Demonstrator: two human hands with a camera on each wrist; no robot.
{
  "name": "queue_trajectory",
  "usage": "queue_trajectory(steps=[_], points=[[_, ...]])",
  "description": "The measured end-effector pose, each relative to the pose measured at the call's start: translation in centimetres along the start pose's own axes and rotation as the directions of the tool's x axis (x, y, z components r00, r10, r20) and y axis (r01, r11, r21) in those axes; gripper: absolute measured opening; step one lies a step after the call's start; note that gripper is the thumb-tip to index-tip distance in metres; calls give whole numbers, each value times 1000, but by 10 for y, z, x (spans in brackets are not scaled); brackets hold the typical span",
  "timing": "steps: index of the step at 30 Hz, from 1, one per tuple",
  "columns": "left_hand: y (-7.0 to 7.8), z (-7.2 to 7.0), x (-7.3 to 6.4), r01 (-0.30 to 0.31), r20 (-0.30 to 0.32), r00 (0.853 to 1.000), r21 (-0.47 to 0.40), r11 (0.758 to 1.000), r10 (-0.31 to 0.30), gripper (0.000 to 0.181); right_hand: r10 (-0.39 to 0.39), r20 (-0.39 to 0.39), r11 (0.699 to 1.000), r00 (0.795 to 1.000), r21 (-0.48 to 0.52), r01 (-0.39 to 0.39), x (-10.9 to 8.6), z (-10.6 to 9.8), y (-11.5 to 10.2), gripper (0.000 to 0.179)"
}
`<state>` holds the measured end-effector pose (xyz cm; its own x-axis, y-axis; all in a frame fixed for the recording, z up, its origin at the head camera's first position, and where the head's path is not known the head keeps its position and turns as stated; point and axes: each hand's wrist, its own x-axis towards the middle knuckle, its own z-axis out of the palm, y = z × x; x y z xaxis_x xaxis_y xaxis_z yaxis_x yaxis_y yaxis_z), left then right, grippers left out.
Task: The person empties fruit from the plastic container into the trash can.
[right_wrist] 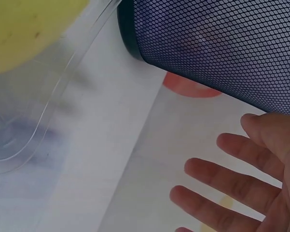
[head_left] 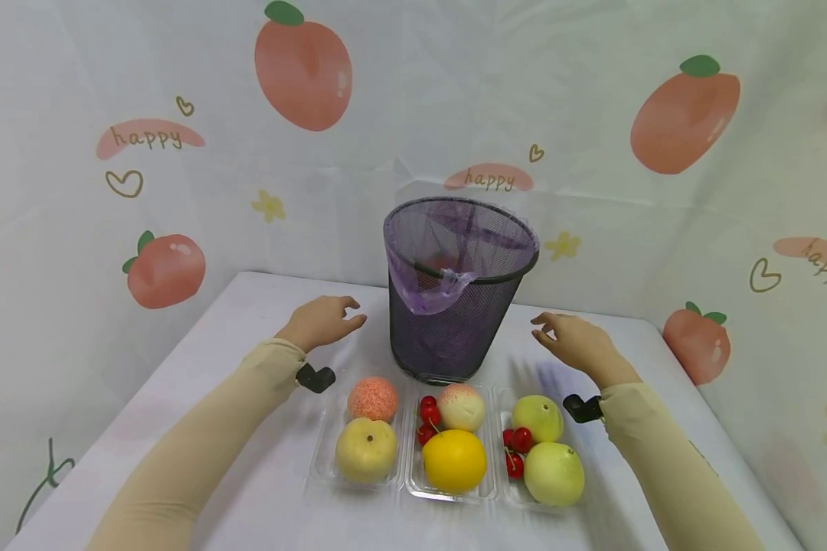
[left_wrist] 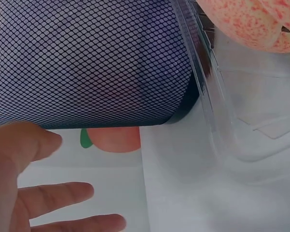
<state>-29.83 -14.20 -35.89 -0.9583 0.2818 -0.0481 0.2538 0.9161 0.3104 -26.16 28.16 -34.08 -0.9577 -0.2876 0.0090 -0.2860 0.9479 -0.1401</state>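
Note:
A black mesh wastebasket (head_left: 430, 344) stands upright at the back of the table, lined with a thin purple bag (head_left: 420, 295) folded over its rim. To its left my left hand (head_left: 320, 320) hovers, holding nothing, its fingers (left_wrist: 58, 198) loosely spread in the left wrist view. On the other side my right hand (head_left: 579, 344) is also free, its fingers (right_wrist: 222, 181) apart and relaxed. In front of the basket are three clear plastic trays of fruit. The left tray (head_left: 322, 459) holds a pink peach (head_left: 373, 399) and a pale yellow fruit (head_left: 367, 451).
The middle tray (head_left: 448, 497) carries red cherries (head_left: 429, 411), a pale peach (head_left: 462, 407) and a bright yellow fruit (head_left: 455, 461). In the right tray (head_left: 524, 499) lie cherries (head_left: 521, 439) and two green fruits (head_left: 554, 474). A printed white curtain (head_left: 400, 92) hangs behind the table.

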Motion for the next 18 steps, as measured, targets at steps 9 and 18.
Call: queue_trajectory(steps=[9, 18], points=[[3, -1, -2, -3, 46, 999, -4, 1000, 3, 52, 1, 14, 1000, 1000, 26, -1, -2, -2, -1, 32], [5, -3, -3, -7, 54, 999, 3, 1000, 6, 52, 4, 15, 999, 1000, 37, -5, -3, -2, 2, 30]])
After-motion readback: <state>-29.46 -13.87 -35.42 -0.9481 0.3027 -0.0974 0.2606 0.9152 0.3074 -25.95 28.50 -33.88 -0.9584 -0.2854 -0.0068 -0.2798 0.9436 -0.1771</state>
